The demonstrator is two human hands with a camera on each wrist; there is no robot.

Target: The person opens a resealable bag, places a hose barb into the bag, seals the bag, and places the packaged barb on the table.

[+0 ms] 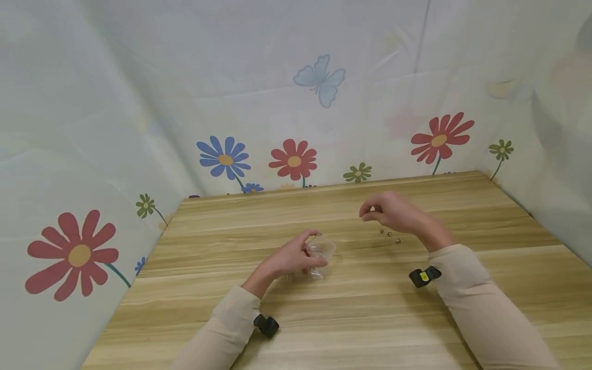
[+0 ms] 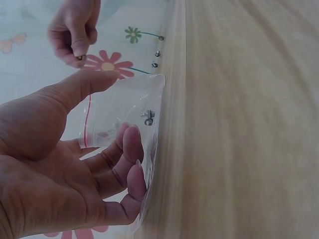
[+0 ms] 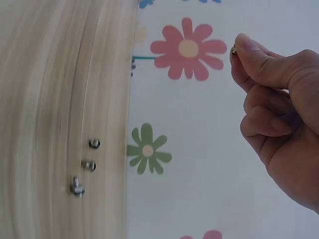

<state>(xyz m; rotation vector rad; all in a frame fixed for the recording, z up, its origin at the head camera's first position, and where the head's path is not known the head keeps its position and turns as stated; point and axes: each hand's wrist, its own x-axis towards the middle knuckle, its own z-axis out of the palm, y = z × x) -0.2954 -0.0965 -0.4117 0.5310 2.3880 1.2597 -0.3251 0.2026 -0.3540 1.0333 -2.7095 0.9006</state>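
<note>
My left hand (image 1: pixel 292 255) holds a clear plastic zip bag (image 1: pixel 324 246) upright on the table. In the left wrist view the bag shows a red seal line, and small metal screws (image 2: pixel 148 119) lie inside it. The thumb and curled fingers are round the bag. Above the table, my right hand (image 1: pixel 392 210) pinches a small metal screw (image 3: pixel 234 50) between thumb and forefinger; most of that screw is hidden by the fingertips. Three loose screws (image 3: pixel 89 165) lie in a row on the table below the right hand.
A wood-grain table (image 1: pixel 351 318) spans the area under both arms. White fabric with printed flowers (image 1: pixel 293 160) hangs behind it and at both sides. A black strap device (image 1: pixel 266 326) sits at the left wrist, and another black device (image 1: pixel 424 276) at the right.
</note>
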